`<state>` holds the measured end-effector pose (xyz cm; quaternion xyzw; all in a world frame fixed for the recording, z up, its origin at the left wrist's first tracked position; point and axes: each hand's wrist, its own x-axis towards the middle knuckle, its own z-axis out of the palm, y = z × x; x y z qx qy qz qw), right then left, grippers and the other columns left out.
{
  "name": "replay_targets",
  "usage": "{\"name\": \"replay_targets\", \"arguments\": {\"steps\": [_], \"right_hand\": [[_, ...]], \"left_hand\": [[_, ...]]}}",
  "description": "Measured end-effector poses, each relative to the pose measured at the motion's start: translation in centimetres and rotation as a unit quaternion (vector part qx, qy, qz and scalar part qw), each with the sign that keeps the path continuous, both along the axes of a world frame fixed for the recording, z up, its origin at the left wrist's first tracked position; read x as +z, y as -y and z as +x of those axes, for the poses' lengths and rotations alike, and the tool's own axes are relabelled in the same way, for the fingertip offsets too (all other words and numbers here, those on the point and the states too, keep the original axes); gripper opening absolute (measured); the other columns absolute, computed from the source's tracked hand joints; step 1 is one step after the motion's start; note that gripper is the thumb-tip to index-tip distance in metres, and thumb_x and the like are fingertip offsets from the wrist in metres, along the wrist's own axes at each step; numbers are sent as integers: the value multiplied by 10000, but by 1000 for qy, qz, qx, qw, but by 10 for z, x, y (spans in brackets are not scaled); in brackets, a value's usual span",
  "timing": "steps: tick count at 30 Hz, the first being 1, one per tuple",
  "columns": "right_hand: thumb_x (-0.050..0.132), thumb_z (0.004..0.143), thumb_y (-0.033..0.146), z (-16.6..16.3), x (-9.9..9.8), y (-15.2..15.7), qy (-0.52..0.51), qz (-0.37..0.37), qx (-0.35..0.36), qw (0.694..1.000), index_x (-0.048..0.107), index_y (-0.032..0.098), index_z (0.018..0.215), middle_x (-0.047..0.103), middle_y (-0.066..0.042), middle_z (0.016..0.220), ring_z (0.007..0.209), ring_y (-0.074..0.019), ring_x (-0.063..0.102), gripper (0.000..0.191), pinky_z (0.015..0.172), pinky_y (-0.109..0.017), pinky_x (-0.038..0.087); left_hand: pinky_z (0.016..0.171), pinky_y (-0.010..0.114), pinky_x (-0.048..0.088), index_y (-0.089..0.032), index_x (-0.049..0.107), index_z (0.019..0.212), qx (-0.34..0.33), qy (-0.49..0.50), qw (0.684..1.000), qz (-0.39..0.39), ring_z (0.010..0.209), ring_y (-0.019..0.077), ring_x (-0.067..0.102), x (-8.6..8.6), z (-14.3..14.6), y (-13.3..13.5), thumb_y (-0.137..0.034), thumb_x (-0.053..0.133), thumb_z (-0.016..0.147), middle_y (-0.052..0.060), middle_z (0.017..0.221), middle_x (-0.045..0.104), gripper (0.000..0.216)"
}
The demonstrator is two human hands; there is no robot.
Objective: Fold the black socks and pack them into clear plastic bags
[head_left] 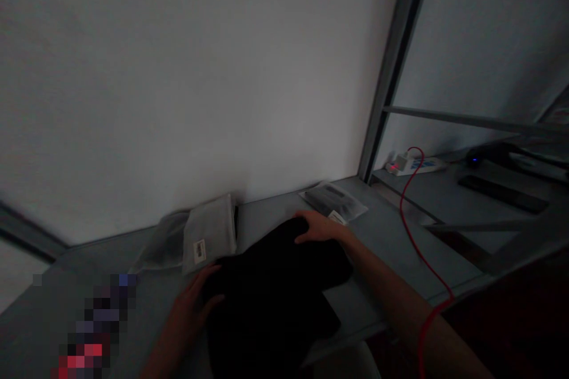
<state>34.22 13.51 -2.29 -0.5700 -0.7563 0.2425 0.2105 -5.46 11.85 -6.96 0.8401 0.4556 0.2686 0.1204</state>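
Observation:
A black garment (271,296) lies spread over the front of the grey table, too dark for its folds to show. At its left edge, my left hand (198,296) has the cloth between thumb and fingers. Higher up on the far right side, my right hand (317,227) grips the garment's edge, thumb below and fingertips over the top. Just beyond the left hand is a frosted plastic bag (208,234) with a white label. Behind the right hand lies a flat clear bag (338,200) with something dark inside.
The grey table (382,231) meets a white wall (222,71). A second dark-filled bag (164,240) sits at the left, near a pixelated patch. On the right, a red cable (411,231) runs from a power strip (418,166) across my right forearm. A metal post (391,65) stands there.

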Motion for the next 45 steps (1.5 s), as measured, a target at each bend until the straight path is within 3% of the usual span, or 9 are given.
{"name": "replay_targets", "arguments": {"steps": [5,10,16,21,27,32,35,39,45], "right_hand": [[780,640,209,-6,-1,1,5,-15,-12,1000,561,150,1275,595,-135,1299,1196,-303,550,675,1039,-430,409],[771,612,174,9,4,3,26,-53,4,998,639,214,1171,657,-71,1206,1128,-293,598,576,998,-401,448],[854,509,256,11,9,6,58,-87,20,994,587,167,1213,636,-104,1209,1089,-304,604,758,948,-400,469],[836,590,282,-1,11,7,17,-49,53,997,613,167,1172,648,-90,1179,1087,-274,602,633,964,-365,455],[830,582,200,-5,11,7,45,-56,27,997,645,176,1131,666,-74,1128,1045,-267,615,580,917,-335,477],[786,594,164,-4,10,6,52,3,17,998,663,161,1071,670,-83,1074,1002,-253,610,492,883,-317,466],[618,664,64,-4,12,5,52,36,4,998,674,160,928,673,-51,910,896,-209,609,286,811,-285,450],[474,567,-31,1,17,2,63,74,-25,995,625,160,779,626,-26,794,800,-176,566,323,728,-258,403],[472,517,-33,11,19,2,91,66,-29,993,605,165,708,621,-24,749,738,-166,556,306,655,-241,377]], "left_hand": [[984,490,488,-270,572,1194,25,29,999,-8,1169,288,603,5,2,0,-390,612,779,70,1282,625,433],[928,510,507,-228,596,1093,114,42,993,-15,1079,317,631,10,5,6,-465,632,709,104,1189,626,453],[816,465,541,-186,507,1188,119,27,979,-165,918,318,678,30,12,11,-402,698,587,84,981,701,667],[817,421,545,-203,543,1077,75,41,961,-264,902,299,693,38,15,4,-350,700,564,63,925,733,556],[918,460,517,-189,630,991,126,31,966,-224,996,322,674,26,14,3,-391,691,533,93,1021,735,505],[865,444,548,-225,671,933,123,49,981,-144,917,313,692,15,12,9,-375,619,582,68,948,747,385],[782,399,569,-235,660,835,107,48,992,-51,838,282,692,16,9,11,-264,546,583,59,904,724,278],[799,371,565,-239,650,907,101,65,991,53,925,264,679,21,5,14,-196,485,630,69,1058,679,325],[748,304,559,-225,647,876,1,37,999,35,908,221,676,13,3,23,-144,463,675,76,1033,673,284]]}}
